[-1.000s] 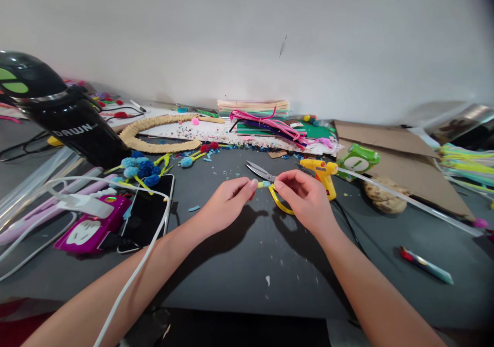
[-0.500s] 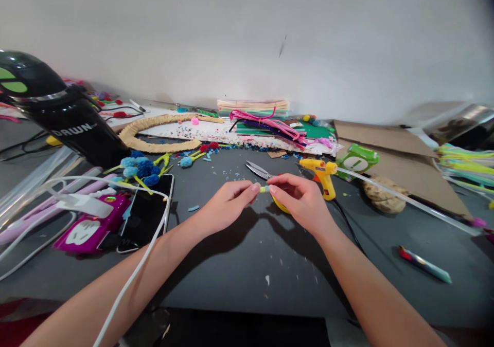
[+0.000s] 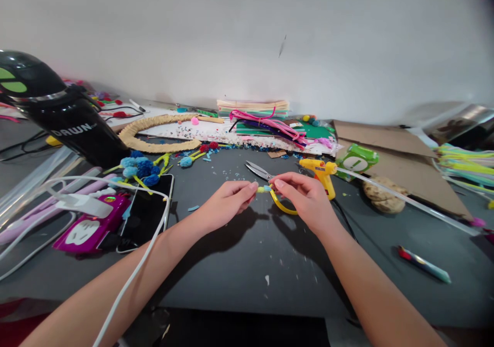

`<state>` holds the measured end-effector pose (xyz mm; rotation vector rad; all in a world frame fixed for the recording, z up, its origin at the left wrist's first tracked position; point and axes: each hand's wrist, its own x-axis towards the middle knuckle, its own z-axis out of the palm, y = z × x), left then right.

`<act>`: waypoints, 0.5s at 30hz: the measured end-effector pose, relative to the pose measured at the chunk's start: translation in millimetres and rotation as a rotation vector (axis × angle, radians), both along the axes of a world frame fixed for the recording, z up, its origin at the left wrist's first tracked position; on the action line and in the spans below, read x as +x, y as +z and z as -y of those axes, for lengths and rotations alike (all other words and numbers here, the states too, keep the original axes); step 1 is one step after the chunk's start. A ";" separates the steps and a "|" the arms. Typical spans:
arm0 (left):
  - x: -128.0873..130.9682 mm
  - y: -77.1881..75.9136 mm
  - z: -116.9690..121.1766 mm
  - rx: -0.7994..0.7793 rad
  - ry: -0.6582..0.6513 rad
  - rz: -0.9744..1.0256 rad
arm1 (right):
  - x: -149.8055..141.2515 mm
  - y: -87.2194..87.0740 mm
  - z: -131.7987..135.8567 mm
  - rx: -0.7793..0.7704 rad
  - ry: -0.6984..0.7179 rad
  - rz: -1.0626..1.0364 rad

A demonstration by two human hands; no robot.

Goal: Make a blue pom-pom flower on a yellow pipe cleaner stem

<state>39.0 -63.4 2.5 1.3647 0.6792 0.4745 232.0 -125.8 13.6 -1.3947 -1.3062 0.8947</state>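
Note:
Between my fingertips is a short fuzzy piece of pipe cleaner (image 3: pixel 264 189), yellow-green on the left and light blue on the right. My left hand (image 3: pixel 233 200) pinches its yellow-green end. At the light blue end, my right hand (image 3: pixel 303 195) closes thumb and fingers on it. Just behind and below my right hand lie scissors (image 3: pixel 259 170) with silver blades and yellow handles, partly covered by the fingers. A yellow hot glue gun (image 3: pixel 323 175) rests on the grey table beyond that hand.
Left are a black bottle (image 3: pixel 85 126), blue pom-pom pieces (image 3: pixel 142 169), a phone (image 3: pixel 148 213) and a purple power strip (image 3: pixel 90 229); a white cable (image 3: pixel 133 280) crosses over my left forearm. Right are a green box (image 3: pixel 357 161), a clear rod (image 3: pixel 409 201), cardboard (image 3: pixel 417 167) and a pen-like tool (image 3: pixel 424 265).
My right hand has shifted slightly right, and its fingers have changed position on the pipe cleaner. More of the light blue end and of the yellow scissor handle shows. My left hand barely moved.

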 end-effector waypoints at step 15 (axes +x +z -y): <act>0.3 1.1 -0.5 -0.080 0.011 -0.012 | 0.0 0.0 1.2 0.029 0.050 0.016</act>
